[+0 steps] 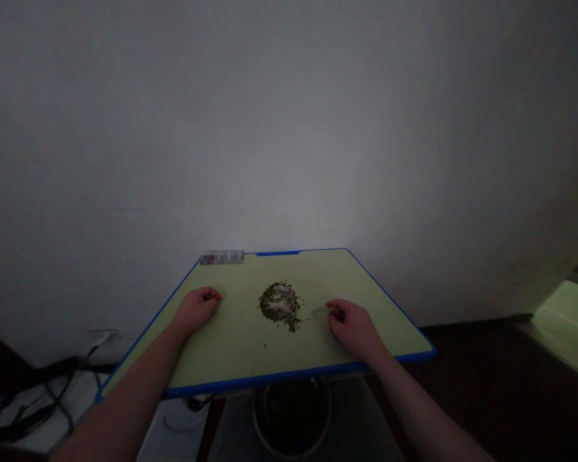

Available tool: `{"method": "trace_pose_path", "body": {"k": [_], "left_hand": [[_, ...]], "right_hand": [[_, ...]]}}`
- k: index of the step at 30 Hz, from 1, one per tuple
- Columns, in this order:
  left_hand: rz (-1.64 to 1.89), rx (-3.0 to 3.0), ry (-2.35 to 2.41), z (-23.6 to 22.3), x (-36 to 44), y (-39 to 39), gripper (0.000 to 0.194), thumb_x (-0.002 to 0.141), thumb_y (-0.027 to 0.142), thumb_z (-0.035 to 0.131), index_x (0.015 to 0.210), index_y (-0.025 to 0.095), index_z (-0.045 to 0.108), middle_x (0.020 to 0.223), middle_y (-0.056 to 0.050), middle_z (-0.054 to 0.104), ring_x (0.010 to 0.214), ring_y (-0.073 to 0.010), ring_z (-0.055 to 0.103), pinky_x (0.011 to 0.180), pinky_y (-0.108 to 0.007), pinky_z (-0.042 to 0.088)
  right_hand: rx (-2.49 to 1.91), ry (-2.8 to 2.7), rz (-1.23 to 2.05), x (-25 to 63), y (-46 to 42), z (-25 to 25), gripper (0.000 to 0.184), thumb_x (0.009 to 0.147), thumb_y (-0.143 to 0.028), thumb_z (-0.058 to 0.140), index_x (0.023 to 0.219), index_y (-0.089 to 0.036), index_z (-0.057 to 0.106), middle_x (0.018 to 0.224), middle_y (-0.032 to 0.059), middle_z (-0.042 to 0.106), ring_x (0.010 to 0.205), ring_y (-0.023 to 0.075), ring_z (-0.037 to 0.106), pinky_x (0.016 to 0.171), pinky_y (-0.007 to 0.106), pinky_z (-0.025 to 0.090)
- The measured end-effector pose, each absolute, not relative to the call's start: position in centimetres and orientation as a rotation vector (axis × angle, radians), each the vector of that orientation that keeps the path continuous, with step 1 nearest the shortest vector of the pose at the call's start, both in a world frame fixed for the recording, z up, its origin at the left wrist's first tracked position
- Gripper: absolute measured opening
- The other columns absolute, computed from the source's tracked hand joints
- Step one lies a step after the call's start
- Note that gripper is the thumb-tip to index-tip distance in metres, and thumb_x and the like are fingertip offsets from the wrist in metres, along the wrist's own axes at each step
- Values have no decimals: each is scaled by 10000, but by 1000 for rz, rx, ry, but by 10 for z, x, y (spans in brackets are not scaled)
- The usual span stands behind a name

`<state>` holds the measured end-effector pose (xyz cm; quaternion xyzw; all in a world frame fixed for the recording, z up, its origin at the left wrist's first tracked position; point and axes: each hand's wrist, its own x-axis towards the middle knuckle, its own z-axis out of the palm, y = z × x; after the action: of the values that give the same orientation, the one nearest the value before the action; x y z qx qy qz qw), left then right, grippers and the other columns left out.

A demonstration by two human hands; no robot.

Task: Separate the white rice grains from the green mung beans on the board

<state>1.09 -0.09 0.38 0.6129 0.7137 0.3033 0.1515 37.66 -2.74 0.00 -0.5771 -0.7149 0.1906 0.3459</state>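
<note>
Your left hand and right hand, both curled, flank the grain on the board; whether either grips anything cannot be told.

A lone view from head height — forward and down over the near board, wall straight ahead.

Pixelation masked the strip at the board's far left corner. The board's near edge hid part of the pot. The pile's grains were too small to identify. Whether the right hand gripped the faint clear thing was unclear.
</note>
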Motion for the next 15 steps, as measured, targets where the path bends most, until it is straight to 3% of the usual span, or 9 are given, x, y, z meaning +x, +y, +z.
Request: {"method": "trace_pose_path", "body": {"k": [15], "left_hand": [[883,1736,2036,4,12,-2,209,603,258,466,719,171,618,570,7,590,559,-163,552,540,-250,401]], "right_hand": [[-1457,-1927,512,369,-29,2,300,721,-182,515,981,-158,664,731,30,686,645,143,602,622,239,427]]}}
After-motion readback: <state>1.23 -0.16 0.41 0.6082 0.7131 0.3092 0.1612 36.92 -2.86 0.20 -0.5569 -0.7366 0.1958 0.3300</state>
